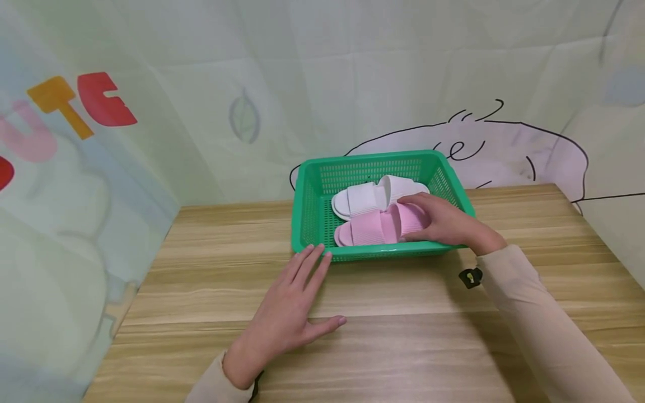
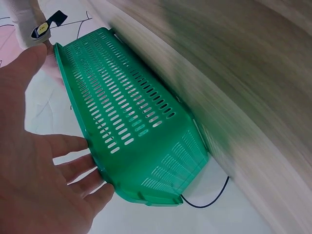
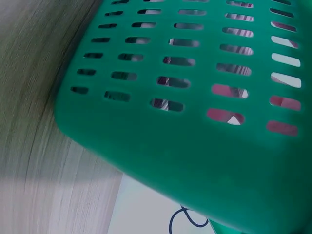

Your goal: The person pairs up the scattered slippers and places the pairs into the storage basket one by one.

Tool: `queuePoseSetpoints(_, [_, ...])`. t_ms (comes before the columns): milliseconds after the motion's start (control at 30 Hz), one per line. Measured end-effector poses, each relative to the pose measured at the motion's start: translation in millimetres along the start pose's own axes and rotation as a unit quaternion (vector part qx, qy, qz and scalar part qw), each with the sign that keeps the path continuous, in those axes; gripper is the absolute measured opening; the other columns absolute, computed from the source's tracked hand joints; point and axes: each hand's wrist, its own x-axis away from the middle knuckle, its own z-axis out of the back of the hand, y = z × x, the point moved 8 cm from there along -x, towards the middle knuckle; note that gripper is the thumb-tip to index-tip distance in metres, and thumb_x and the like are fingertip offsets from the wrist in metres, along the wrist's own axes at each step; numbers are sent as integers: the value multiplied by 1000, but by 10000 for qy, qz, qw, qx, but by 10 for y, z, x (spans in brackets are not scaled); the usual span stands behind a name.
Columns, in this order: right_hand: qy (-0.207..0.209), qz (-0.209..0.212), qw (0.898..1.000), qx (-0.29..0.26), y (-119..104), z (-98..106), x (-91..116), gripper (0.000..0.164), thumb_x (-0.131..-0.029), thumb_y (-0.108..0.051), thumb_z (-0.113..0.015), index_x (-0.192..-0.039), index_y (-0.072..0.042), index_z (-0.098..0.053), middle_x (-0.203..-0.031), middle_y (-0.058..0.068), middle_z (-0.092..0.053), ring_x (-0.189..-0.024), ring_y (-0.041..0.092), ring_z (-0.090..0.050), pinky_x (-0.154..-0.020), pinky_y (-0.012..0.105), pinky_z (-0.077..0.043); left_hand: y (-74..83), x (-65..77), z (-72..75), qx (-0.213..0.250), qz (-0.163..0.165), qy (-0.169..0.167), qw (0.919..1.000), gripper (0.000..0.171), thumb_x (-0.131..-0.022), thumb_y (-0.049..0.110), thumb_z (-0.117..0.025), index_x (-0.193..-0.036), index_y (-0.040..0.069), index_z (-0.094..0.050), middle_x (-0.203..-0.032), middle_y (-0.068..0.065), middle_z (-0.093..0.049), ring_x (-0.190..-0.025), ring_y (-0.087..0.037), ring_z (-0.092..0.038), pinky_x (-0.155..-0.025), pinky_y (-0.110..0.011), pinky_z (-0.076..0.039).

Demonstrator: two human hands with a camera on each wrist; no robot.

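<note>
A green plastic basket [image 1: 385,250] with slotted sides stands on the wooden table, holding slippers. White slippers [image 1: 360,199] lie along its back side, and pink slippers [image 1: 368,228] lie in front of them. My right hand [image 1: 445,221] reaches over the basket's right front corner and grips the right end of the pink slippers between thumb and fingers. In the right wrist view the basket wall [image 3: 146,131] hides that hand. My left hand [image 1: 289,305] has its fingers spread, the fingertips touching the basket's front rim at the left; the left wrist view shows these fingers [image 2: 73,168] against the rim.
The wooden table [image 1: 221,280] reaches back to a printed cloth backdrop [image 1: 252,73] with cartoon drawings, close behind the basket. The cloth also runs along the left side. A small black tag [image 1: 471,277] hangs at the right wrist.
</note>
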Motion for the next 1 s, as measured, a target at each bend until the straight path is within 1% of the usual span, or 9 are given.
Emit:
queuePoseSetpoints(200, [-2,57,10000,11,2,-4,1,78,-89,-37,-85,-153,-8,-54,-153,20,-54,-138,42,-49,-108,66,-49,1,0,-6,22,-13,31,10000,108,-88,69,-74,-163,1,-37,-172,-17,-31,-159,-37,-28,-129,-48,-27])
queuePoseSetpoints(433, [-78,-73,9999,-64,40,-18,-8,78,-90,-36,-86,-155,-9,-52,-155,19,-52,-140,41,-47,-112,67,-44,7,-1,-7,33,-19,61,10000,108,-88,68,-74,-164,1,-36,-172,-17,-31,-160,-36,-25,-129,-48,-26])
queuePoseSetpoints(567, [-143,-178,9997,-99,51,-29,4,80,-90,-36,-86,-156,-9,-51,-156,19,-51,-141,42,-46,-114,67,-42,12,2,-15,31,-7,25,10000,107,-89,69,-74,-163,1,-37,-172,-17,-30,-160,-37,-27,-129,-48,-26])
queuePoseSetpoints(800, [-160,-220,9995,-179,32,-25,9,79,-90,-36,-85,-156,-9,-50,-154,19,-52,-137,42,-47,-111,67,-46,16,4,-7,47,7,16,10000,107,-89,68,-73,-163,0,-37,-172,-18,-29,-160,-37,-26,-130,-48,-25])
queuePoseSetpoints(1000, [-182,-220,9995,-137,34,-31,12,79,-90,-34,-86,-156,-9,-51,-155,19,-51,-140,41,-46,-114,66,-43,26,5,10,62,5,-4,10000,106,-89,68,-73,-163,0,-38,-172,-18,-29,-161,-36,-24,-130,-48,-25])
